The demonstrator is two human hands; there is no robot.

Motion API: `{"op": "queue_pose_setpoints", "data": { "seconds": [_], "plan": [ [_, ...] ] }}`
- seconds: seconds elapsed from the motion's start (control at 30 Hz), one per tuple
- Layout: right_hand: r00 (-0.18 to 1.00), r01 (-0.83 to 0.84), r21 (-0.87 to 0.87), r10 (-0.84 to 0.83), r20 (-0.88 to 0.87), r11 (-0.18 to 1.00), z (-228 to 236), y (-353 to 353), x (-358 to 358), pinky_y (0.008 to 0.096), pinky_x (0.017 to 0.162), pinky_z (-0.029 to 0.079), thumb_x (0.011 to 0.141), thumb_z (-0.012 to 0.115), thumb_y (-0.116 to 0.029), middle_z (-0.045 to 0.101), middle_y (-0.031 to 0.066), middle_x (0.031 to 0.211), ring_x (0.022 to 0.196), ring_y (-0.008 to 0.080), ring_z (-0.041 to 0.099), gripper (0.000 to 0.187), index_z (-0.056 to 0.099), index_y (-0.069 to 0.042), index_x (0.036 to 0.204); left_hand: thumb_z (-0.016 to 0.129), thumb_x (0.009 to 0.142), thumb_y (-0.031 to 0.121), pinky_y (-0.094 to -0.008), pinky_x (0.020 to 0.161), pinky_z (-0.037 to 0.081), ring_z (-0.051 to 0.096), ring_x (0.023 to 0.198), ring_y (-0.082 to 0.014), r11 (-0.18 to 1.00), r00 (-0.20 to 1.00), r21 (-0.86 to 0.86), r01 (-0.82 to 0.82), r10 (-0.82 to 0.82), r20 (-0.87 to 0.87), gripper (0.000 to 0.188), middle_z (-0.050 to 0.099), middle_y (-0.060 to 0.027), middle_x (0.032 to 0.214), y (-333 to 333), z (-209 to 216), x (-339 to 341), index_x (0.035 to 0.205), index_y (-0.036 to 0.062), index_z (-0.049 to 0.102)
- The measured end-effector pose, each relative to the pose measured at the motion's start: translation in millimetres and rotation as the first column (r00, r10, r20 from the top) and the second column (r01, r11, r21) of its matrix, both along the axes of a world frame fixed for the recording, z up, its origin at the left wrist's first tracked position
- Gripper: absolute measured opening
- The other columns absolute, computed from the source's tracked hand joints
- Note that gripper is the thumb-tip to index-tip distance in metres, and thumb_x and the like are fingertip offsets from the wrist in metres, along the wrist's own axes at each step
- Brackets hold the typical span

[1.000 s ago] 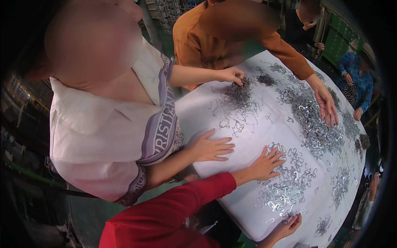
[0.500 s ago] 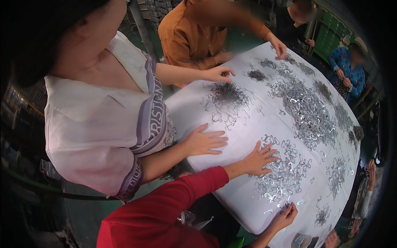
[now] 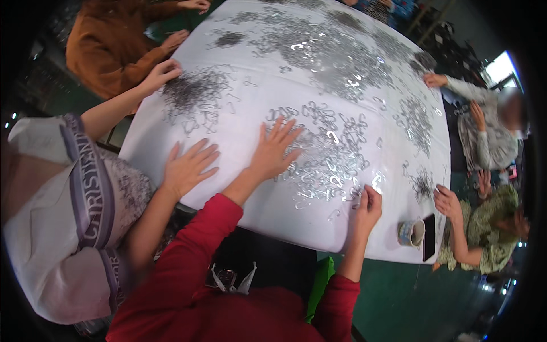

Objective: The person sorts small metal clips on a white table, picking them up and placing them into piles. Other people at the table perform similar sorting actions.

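My left hand, in a red sleeve, lies with fingers spread at the left side of a loose pile of small, shiny, bent metal hooks. At the pile's lower right edge, my right hand has its thumb and fingers pinched together. Hooks lie close to those fingertips, but what sits between them is too small to make out. The white-covered table bears both hands and the hooks.
At left, a person's hand lies spread, the other beside a darker hook heap. A large hook pile covers the far middle. A cup and dark phone sit at the right edge. Other people surround the table.
The view has swung to the right, so the table shows farther left and more people appear at right. My left hand stays spread at the pile; my right stays pinched at its edge.
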State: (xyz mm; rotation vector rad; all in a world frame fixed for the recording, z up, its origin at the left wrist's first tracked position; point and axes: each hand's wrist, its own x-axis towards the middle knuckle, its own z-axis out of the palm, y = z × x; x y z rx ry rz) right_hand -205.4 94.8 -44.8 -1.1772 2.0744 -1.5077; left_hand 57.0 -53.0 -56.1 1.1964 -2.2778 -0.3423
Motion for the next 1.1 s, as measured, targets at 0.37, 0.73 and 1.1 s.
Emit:
{"op": "queue_pose_setpoints", "data": {
  "seconds": [0.37,0.73,1.1],
  "plan": [
    [0.555,-0.405,0.374,0.549,-0.624,0.834,-1,-133,43,0.0555,0.115,0.019,0.094,0.056,-0.035,0.038,0.0082,0.150,0.142,0.0298,0.029,0.053,0.045,-0.013,0.141,0.049,0.097,0.022,-0.0676,0.110,0.011,0.022,0.144,-0.0383,0.942,0.934,0.098,-0.322,0.333,-0.131,0.042,0.036,-0.0148,0.149,-6,-6,-2,0.135,0.0067,0.049],
    [0.823,0.020,0.342,0.179,-0.539,0.939,4,-39,-8,0.0617,0.114,0.008,0.096,0.053,-0.038,0.035,0.0153,0.151,0.145,0.0382,0.019,0.053,0.044,-0.015,0.143,0.058,0.094,0.027,-0.0684,0.111,0.010,0.028,0.143,-0.0300,0.993,0.979,0.009,0.119,-0.118,0.166,0.046,0.043,-0.0057,0.147,22,11,-9,0.138,0.0160,0.051],
    [0.806,-0.103,0.198,0.198,-0.557,0.975,-4,-99,22,0.0530,0.104,0.033,0.090,0.063,-0.024,0.051,0.0149,0.133,0.128,0.0358,0.043,0.042,0.058,-0.007,0.128,0.052,0.094,0.011,-0.0553,0.115,0.016,0.037,0.139,-0.0301,0.998,0.978,0.039,0.040,-0.031,-0.205,0.035,0.050,-0.0092,0.138,20,15,-4,0.128,0.0108,0.057]
  ]
}}
